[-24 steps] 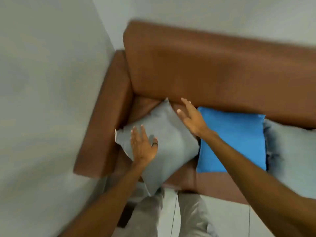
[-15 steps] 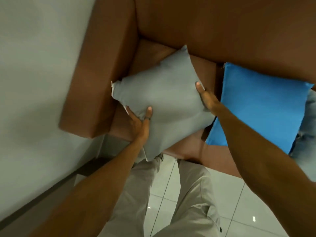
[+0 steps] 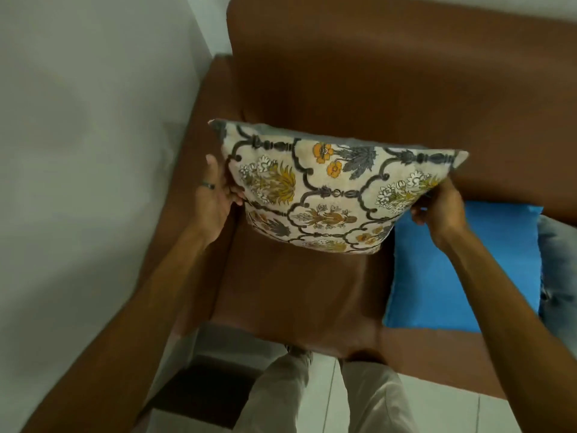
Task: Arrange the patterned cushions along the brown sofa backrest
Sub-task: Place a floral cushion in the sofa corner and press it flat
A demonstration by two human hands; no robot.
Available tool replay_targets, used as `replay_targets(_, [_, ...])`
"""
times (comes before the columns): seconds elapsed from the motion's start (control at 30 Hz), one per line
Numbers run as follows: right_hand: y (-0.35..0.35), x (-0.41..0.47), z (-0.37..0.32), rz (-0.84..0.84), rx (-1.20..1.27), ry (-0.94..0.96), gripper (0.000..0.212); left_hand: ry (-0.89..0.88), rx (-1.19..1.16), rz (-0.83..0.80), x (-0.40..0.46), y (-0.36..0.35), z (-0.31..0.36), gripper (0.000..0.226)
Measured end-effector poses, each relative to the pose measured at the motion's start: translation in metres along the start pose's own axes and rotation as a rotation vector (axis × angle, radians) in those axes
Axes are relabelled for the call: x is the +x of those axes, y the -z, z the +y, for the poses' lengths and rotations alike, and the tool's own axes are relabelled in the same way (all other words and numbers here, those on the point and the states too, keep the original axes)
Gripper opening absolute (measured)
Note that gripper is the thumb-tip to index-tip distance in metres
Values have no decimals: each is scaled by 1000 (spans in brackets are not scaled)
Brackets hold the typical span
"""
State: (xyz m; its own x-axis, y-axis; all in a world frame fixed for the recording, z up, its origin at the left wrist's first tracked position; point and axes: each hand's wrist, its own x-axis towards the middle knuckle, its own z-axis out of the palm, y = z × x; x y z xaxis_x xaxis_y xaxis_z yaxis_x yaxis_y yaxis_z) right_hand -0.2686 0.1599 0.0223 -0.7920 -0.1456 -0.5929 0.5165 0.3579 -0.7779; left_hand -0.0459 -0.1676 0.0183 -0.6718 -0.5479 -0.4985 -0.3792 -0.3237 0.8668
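Left hand (image 3: 215, 195) fingers (image 3: 232, 192) curled round the left edge of the patterned cushion (image 3: 331, 192), pinching fabric; a ring shows on one finger. Right hand (image 3: 437, 210) fingers (image 3: 420, 210) pinched on the right edge, thumb side hidden behind the cushion.

Cushion is in the air, floral face toward the camera, grey back just visible along the top seam. It hangs above the bare seat (image 3: 296, 292) at the sofa's corner, in front of the brown backrest (image 3: 374, 89); can't tell if the top edge touches it. Armrest (image 3: 199, 126) sits just left of it.

Blue cushion (image 3: 437, 276) lies flat on the seat to the right, a grey one (image 3: 559, 267) beside that at frame edge.

Step, by my read: placing the first cushion, pattern out. Next move calls for lowering its bottom edge into the seat-back crease and leaning it upright, snug to the armrest corner, then letting go with both hands. The blue and grey ones look undone.
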Motion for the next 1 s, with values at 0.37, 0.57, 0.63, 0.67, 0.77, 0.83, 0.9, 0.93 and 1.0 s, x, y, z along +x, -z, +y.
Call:
replay_targets(0.37, [-64,63,-29,311,184,299,41,-184,83,245,118,-45,27,20])
replay_targets(0.57, [-73,83,-59,691,144,534,34,-342,2,449,142,-64,47,41])
replay_targets(0.63, [-80,76,-41,878,-27,659,49,-504,168,647,121,-81,29,56])
replay_targets(0.67, [-89,68,-27,855,-192,817,55,-609,309,666,105,-91,12,58])
replay_targets(0.77, [-124,41,24,406,-884,1180,55,-821,749,456,81,-119,-37,61])
replay_targets(0.83, [-129,57,43,359,-1068,1297,57,-849,927,406,98,-123,-40,72])
replay_targets(0.9, [-123,87,36,470,-1048,1244,60,-848,988,457,129,-121,-24,78])
replay_targets(0.93, [-118,100,27,538,-1020,1201,62,-852,995,494,143,-119,-12,78])
replay_targets(1.0, [-108,118,8,606,-982,1137,66,-840,1009,511,159,-114,8,77])
